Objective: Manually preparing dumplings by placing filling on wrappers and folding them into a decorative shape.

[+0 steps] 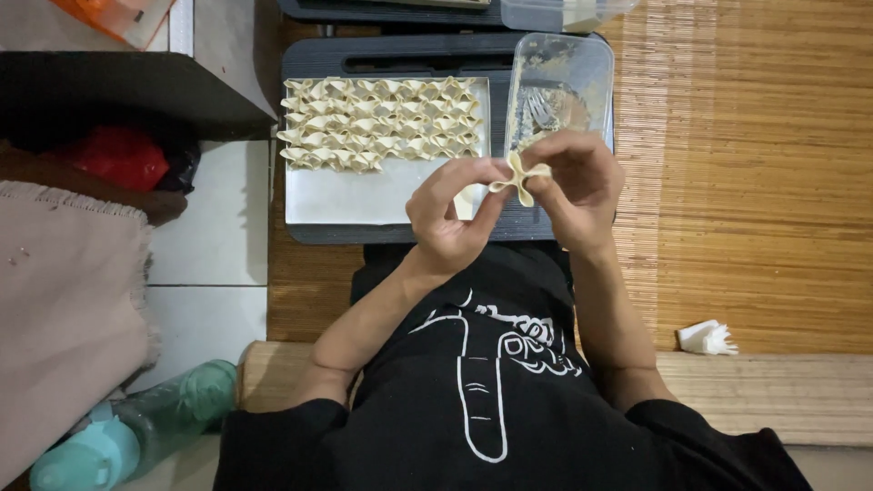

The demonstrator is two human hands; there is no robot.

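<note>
Woven bamboo mat [755, 182] covers floor, white tile [209, 227] showing at 9 o'clock. Black tray [314, 64] at 12 o'clock holds white sheet [364, 195] with rows of folded dumplings [382, 123]. Clear plastic tub [582, 73] with fork [543, 111] sits just right of them. Both hands over tray's near edge: left hand [450, 214] and right hand [577, 186] have fingers pinched shut on one dumpling wrapper [518, 177] between them. Crumpled tissue [707, 338] at 4 o'clock, teal bottle [136, 432] at 8 o'clock, red bag [118, 155] at 10.
</note>
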